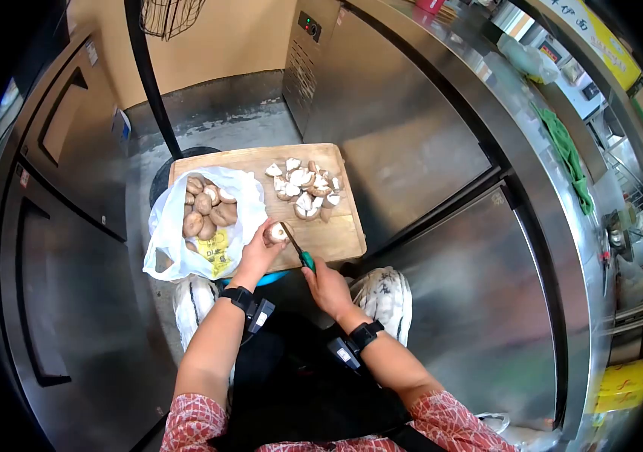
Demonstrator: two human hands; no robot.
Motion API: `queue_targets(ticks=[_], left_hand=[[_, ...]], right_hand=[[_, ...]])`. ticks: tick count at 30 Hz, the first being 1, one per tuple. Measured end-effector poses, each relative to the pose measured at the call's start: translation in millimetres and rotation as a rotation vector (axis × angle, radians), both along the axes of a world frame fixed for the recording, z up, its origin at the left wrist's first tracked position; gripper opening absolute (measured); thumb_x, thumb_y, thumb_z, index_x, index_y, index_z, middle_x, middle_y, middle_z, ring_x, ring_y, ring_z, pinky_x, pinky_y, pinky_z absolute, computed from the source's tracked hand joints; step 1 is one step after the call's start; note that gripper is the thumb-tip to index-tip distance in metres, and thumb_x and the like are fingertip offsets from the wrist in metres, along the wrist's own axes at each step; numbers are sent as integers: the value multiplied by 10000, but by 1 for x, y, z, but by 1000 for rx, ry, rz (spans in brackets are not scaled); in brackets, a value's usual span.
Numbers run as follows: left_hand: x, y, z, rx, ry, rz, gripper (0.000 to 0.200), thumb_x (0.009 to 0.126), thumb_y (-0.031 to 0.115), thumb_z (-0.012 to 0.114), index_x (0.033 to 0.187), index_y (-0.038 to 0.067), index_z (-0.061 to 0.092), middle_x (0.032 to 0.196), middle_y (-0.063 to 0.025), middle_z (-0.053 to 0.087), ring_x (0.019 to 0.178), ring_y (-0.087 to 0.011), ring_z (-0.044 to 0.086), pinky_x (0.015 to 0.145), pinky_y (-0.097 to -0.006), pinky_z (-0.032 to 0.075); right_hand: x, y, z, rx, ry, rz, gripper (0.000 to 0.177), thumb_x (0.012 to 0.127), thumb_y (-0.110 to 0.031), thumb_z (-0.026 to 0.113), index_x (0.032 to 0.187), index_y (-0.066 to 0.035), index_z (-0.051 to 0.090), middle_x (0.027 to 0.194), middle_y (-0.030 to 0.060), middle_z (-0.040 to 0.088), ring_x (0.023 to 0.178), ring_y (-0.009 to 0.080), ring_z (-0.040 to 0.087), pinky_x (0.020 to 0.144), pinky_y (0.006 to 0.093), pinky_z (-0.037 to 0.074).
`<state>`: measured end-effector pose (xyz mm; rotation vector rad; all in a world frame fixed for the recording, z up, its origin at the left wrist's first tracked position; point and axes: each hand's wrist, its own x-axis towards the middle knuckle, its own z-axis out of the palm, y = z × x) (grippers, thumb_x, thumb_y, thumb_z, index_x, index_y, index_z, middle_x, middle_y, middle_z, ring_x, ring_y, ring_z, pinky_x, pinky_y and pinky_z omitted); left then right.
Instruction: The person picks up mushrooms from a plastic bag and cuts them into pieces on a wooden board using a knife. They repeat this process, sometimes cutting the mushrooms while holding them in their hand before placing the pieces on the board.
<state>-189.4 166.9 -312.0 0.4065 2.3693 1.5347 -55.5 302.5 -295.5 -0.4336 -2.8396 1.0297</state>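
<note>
My left hand (259, 250) has its fingers closed around a mushroom (278, 233) near the front of the wooden cutting board (329, 248). A knife with a green handle (307, 261) is in my right hand (328, 288), and its narrow blade (290, 236) lies against the mushroom's pale side. Left on the board sits an open white plastic bag (167, 239) with whole brown mushrooms (207, 209) and a yellow printed patch inside. Cut mushroom pieces (307, 187) with white flesh are heaped at the board's back right.
Stainless steel cabinets (412, 98) stand close on the right, and another steel cabinet (80, 301) on the left. A black pole (154, 90) rises behind the board. On the right-hand counter lies a green cloth (565, 154). My knees flank the board's near edge.
</note>
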Motion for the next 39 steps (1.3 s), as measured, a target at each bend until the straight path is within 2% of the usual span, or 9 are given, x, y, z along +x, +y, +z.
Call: queue_targets(ticks=[6,10,21,27,30,33,39], left_hand=[[-9,1,-32,82,-55,4,611,752,144,750,1300,115,480,931,-40,626,841,-138,601,804,-263,488],[-14,0,-47,135,-111,-6,605,753,133,749,1300,121,490,900,-28,606,841,-123,590,798,-254,485],[-6,1,-18,58,-173,31,628,748,144,753,1317,141,487,880,-34,602,833,-130,591,802,-254,482],[-7,0,-20,-1,-127,43,598,726,163,770,1277,158,536,860,-39,593,807,-146,584,783,-269,479],[-7,-1,-13,-15,-180,41,599,719,179,788,1268,188,548,916,-46,584,853,-155,573,804,-276,478],[-10,0,-21,-50,-145,27,602,725,190,779,1278,179,541,915,-48,589,856,-162,576,808,-281,474],[-11,1,-24,30,-124,19,620,728,194,774,1296,151,529,890,-51,598,837,-153,582,800,-277,477]], right_hand=[[-4,-3,6,61,-60,8,299,945,-336,467,995,-42,484,714,238,611,677,443,588,594,539,451],[-6,-2,4,77,-51,10,292,945,-331,466,986,-42,480,709,244,609,668,445,588,588,544,452],[-10,-3,2,109,-83,21,290,950,-323,454,1001,-38,477,712,238,614,675,443,591,593,537,456],[-12,-6,1,135,-104,17,285,949,-320,454,974,-36,469,710,236,613,676,441,592,596,535,457],[-13,-7,-3,148,-108,17,282,948,-312,457,965,-30,465,709,236,612,675,441,592,597,536,457],[-15,-9,-3,164,-122,12,278,946,-302,461,963,-24,464,706,238,612,673,441,591,600,537,458],[-23,-11,0,206,-197,5,269,941,-285,472,967,-18,468,717,243,619,691,435,605,617,531,467]])
